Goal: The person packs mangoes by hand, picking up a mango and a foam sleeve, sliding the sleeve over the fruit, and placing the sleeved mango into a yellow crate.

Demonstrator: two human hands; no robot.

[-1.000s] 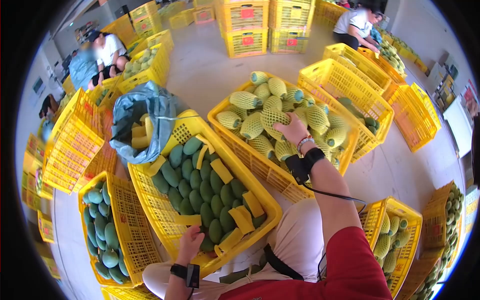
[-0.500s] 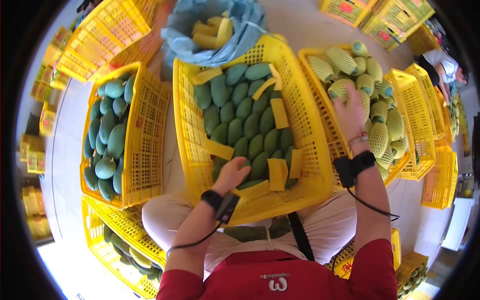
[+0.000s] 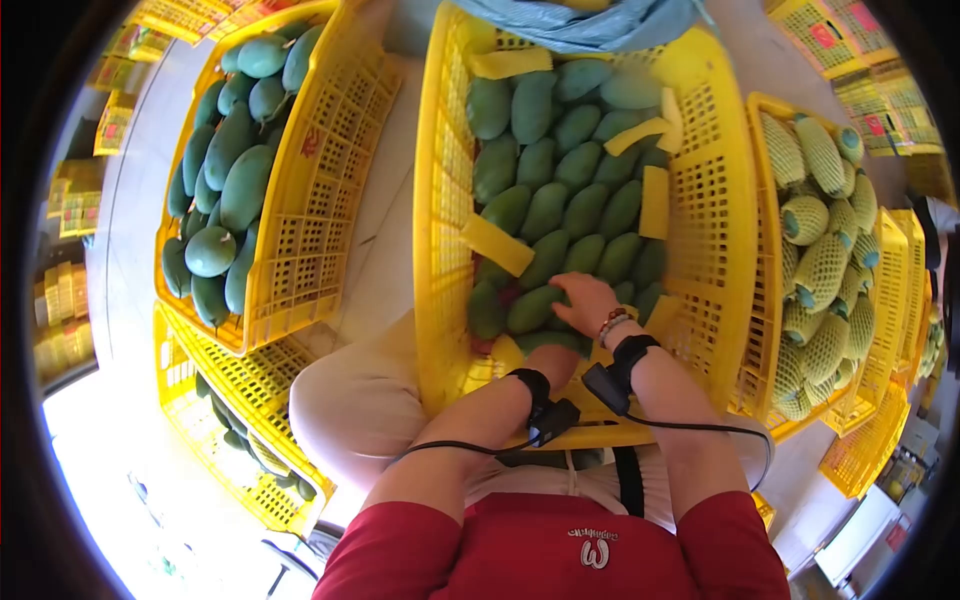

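Note:
The yellow crate (image 3: 735,250) in front of me holds rows of green mangoes (image 3: 585,212). My left hand (image 3: 550,364) reaches into its near end, fingers hidden behind a mango (image 3: 555,342) lying against it. Just beyond, my right hand (image 3: 588,302) rests over the near mangoes with its fingers bent downward; the fingertips are partly hidden, so I cannot see whether they grip one. Yellow foam strips stand along the crate's sides, such as one on the left (image 3: 497,244) and another on the right (image 3: 654,203).
To the left, a yellow crate (image 3: 325,190) of loose green mangoes sits on another crate (image 3: 235,440). On the right is a crate (image 3: 765,290) with mangoes in foam nets (image 3: 825,270). A blue plastic bag (image 3: 590,25) borders the middle crate's far end.
My right hand has left the netted mangoes and come into the middle crate. My left hand has moved to the crate's near end. The view has shifted, putting the crates elsewhere in frame.

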